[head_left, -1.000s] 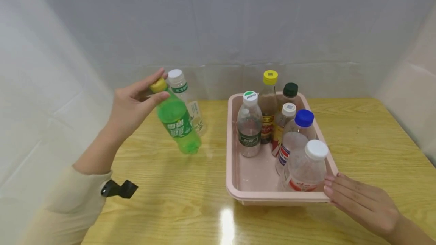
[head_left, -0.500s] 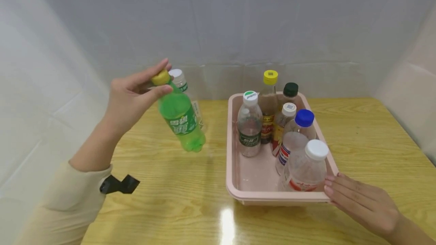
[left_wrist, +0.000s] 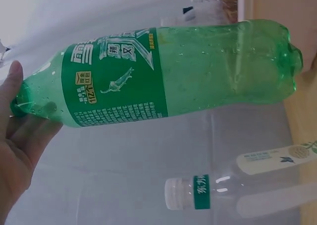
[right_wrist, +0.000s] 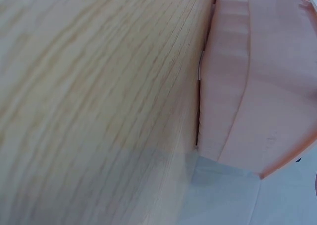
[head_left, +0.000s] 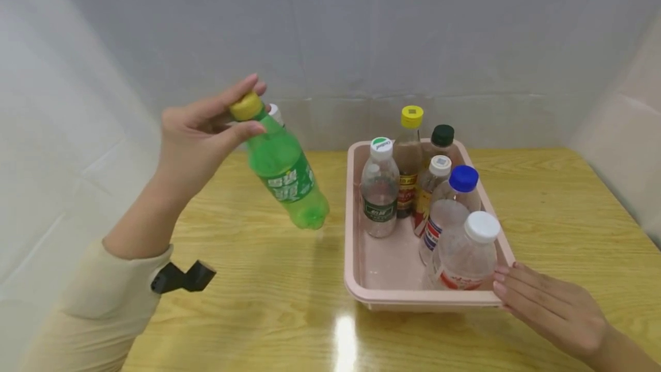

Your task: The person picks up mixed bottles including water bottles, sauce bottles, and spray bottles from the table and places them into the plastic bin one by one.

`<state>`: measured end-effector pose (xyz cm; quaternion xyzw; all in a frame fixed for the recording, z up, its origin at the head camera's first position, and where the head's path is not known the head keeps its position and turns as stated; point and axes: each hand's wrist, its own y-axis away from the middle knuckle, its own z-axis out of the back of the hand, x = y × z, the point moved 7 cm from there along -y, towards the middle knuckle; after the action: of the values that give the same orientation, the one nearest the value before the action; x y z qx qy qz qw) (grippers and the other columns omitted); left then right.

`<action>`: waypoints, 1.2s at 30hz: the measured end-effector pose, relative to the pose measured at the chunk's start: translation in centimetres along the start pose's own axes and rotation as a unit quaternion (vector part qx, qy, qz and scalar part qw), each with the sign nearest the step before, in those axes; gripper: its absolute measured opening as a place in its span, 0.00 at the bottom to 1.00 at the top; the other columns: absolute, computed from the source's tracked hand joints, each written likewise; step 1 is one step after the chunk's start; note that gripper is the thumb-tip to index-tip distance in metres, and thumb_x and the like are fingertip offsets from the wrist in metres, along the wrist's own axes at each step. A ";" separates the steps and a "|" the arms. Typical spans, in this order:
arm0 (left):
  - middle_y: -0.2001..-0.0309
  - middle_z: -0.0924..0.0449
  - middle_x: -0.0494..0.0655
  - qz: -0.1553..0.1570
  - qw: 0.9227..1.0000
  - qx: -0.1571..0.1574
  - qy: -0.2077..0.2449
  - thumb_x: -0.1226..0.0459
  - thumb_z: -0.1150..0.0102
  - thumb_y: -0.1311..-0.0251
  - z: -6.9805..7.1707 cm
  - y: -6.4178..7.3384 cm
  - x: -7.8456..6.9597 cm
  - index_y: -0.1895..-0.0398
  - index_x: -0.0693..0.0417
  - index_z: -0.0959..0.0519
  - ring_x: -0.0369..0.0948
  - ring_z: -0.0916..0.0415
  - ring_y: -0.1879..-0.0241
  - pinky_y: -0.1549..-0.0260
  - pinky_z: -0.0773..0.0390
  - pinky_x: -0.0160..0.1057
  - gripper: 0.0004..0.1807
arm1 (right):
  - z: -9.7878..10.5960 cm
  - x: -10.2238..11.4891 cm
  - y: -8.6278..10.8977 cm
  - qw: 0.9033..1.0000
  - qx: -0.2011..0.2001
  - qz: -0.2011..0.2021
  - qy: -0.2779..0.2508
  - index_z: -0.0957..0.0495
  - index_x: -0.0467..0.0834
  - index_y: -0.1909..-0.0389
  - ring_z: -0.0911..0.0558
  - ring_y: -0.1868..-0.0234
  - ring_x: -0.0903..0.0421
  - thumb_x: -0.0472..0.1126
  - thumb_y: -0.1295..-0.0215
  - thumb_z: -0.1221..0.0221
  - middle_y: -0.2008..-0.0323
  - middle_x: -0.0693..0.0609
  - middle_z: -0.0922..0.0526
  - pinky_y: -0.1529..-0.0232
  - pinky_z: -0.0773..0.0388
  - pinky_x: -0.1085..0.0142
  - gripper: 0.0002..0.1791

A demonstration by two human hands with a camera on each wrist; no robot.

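Observation:
My left hand (head_left: pixel 201 136) pinches a green plastic soda bottle (head_left: pixel 289 179) by its neck, just under the yellow cap. The bottle is held tilted above the table, its base pointing down and right toward the bin. Behind it stands a clear bottle with a white cap (head_left: pixel 275 113), mostly hidden in the head view; the left wrist view shows more of this clear bottle (left_wrist: pixel 228 193). My right hand (head_left: pixel 555 309) rests with straight fingers against the near right corner of a pink plastic bin (head_left: pixel 351 245). In the right wrist view the bin's outer wall (right_wrist: pixel 277 86) shows.
Several bottles stand in the bin: a clear bottle with a green label (head_left: pixel 380 188), a brown one with a yellow cap (head_left: pixel 408 157), a blue-capped one (head_left: pixel 463 179) and a white-capped one (head_left: pixel 470 248) among them. The wooden table (head_left: pixel 248 303) meets a pale sheet backdrop (head_left: pixel 330 33).
My left hand has lifted the green soda bottle slightly and carried it right, nearer the bin, so it now covers most of the clear bottle behind. My right hand has stayed at the bin's corner.

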<state>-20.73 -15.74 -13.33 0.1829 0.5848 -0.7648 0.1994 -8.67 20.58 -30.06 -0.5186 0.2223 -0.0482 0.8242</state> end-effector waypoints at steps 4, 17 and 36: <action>0.55 0.18 0.56 -0.024 0.998 -0.018 0.049 0.71 0.29 0.60 0.0 -0.5 -1.1 0.52 0.71 0.24 0.44 0.16 0.59 0.60 0.18 0.36 0.27 | 0.0 0.0 0.3 1.000 0.002 0.002 0.002 0.20 0.33 0.51 0.22 0.44 0.55 0.38 0.29 0.49 0.51 0.43 0.18 0.38 0.30 0.66 0.15; 0.58 0.19 0.66 -0.099 0.981 -0.068 0.155 0.75 0.27 0.65 -0.7 -1.5 -2.6 0.57 0.75 0.22 0.52 0.16 0.63 0.61 0.17 0.42 0.26 | 0.0 -0.2 0.6 1.000 -0.011 0.004 -0.016 0.19 0.32 0.54 0.19 0.47 0.52 0.37 0.30 0.47 0.55 0.40 0.16 0.40 0.28 0.65 0.14; 0.55 0.22 0.71 -0.127 0.987 0.043 0.083 0.71 0.32 0.53 -7.6 -2.1 -2.8 0.50 0.76 0.26 0.53 0.18 0.55 0.64 0.16 0.46 0.26 | 0.3 -0.1 1.1 0.999 0.041 -0.012 -0.010 0.21 0.33 0.49 0.23 0.41 0.54 0.38 0.28 0.51 0.49 0.43 0.19 0.36 0.33 0.66 0.16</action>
<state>-19.05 -7.65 -12.09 0.1784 0.5847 -0.7902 0.0432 -8.75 21.36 -30.87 -0.4875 0.2057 -0.0622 0.8463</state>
